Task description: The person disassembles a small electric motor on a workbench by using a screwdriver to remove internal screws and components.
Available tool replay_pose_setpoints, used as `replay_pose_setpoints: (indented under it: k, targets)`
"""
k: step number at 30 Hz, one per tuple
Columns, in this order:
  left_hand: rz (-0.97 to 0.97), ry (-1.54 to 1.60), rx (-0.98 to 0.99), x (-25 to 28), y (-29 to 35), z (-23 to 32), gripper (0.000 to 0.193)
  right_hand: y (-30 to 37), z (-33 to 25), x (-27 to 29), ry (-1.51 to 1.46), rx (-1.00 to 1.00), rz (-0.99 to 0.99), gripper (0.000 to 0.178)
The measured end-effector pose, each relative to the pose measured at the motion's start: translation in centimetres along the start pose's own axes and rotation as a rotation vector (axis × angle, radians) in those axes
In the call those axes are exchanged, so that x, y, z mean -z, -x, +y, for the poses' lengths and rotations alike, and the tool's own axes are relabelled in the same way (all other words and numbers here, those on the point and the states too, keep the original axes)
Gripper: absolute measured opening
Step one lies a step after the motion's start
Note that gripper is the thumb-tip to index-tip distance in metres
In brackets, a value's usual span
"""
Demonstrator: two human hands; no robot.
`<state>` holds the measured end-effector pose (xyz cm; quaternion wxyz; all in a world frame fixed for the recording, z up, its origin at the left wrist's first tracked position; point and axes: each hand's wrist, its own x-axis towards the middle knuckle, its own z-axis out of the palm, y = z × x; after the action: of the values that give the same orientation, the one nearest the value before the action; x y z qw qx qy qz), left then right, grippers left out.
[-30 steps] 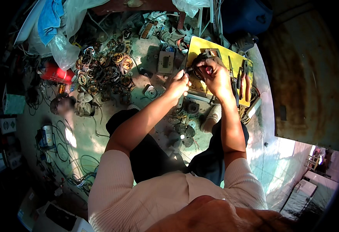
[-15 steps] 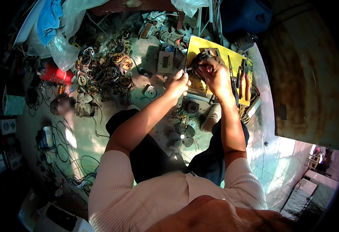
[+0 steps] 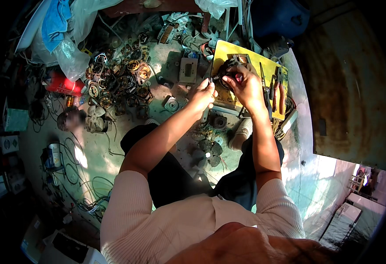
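Sunlight falls in patches over a dusty, pale floor [image 3: 113, 165], with a knotted heap of coils [image 3: 127, 72] at the upper left and a crumpled clear bag [image 3: 73, 59] above it. We find the dark part [image 3: 225, 70] on the yellow board [image 3: 268, 65], right of the upper centre.

Our right hand [image 3: 247, 89] curls its fingers round a red grip [image 3: 238, 77] against that part; whether the fingertips also press the part, we cannot tell. Our left hand [image 3: 202, 97], at the board's left edge, has thumb and forefinger together on a slim piece [image 3: 211, 75], its far end lost in shadow.

We judge a slip the likeliest trouble — the part looks rounded and lumpy, so uneven pressure could roll it on the smooth, flat board, and whatever the red grip drives could jump toward our left fingers. A knock to the right might also shift the pliers [image 3: 279, 94], whose long reddish handles lie at the board's right side. Below, the thin fan blades [image 3: 214, 154] — dull, petal-shaped — could bend underfoot.
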<state>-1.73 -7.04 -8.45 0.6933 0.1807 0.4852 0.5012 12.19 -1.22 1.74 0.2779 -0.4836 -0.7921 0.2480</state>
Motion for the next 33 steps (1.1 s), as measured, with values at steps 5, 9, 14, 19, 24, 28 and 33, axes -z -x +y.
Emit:
replay_pose_setpoints:
  k: [5,9,14,19,24,28,33]
  targets:
    - [-0.016,-0.009,-0.011,0.0,0.0,0.0,0.055,0.0,0.3,-0.1,-0.133,0.090,0.014,0.024]
    - [0.012,-0.006,0.003,-0.2,0.3,0.2,0.054,-0.1,0.2,-0.2,-0.032,-0.026,0.006,0.025]
    - [-0.002,-0.013,-0.002,-0.1,0.3,0.2,0.054,-0.2,0.7,-0.1,-0.120,0.117,0.009,0.024]
    - [0.006,-0.015,-0.007,-0.2,0.2,0.3,0.048,-0.3,1.1,-0.3,-0.080,0.083,0.023,0.023]
    - [0.006,-0.028,-0.004,-0.3,0.4,0.4,0.048,-0.1,-0.2,0.1,-0.107,0.043,0.030,0.022]
    - [-0.006,-0.028,-0.011,-0.3,0.3,0.4,0.052,-0.2,1.2,-0.7,-0.074,0.106,0.077,0.023]
    - [0.009,-0.029,-0.003,-0.2,0.3,0.3,0.052,-0.2,0.4,-0.3,-0.067,0.102,0.045,0.022]
